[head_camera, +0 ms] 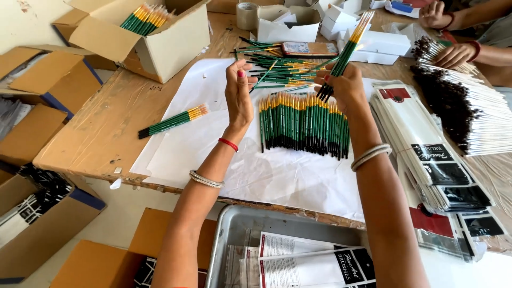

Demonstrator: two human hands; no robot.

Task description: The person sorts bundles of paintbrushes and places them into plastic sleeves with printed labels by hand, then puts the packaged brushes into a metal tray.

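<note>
My right hand (346, 88) grips a small bunch of green-handled paintbrushes (346, 50) with yellow ferrules, held upright and tilted right. My left hand (238, 93) is raised beside it with fingers spread, holding nothing. Below both hands a flat row of the same brushes (301, 122) lies on white paper (213, 144). A separate small bundle of brushes (173, 121) lies to the left on the paper. A loose scattered pile of brushes (277, 66) sits behind the hands.
A cardboard box (160, 42) with brushes stands at the back left. Stacked flat packets (426, 149) and dark-tipped white brushes (469, 117) lie at the right, where another person's hands (445, 32) work. A metal tray (234, 234) with packets sits below the table's edge. Cartons line the left floor.
</note>
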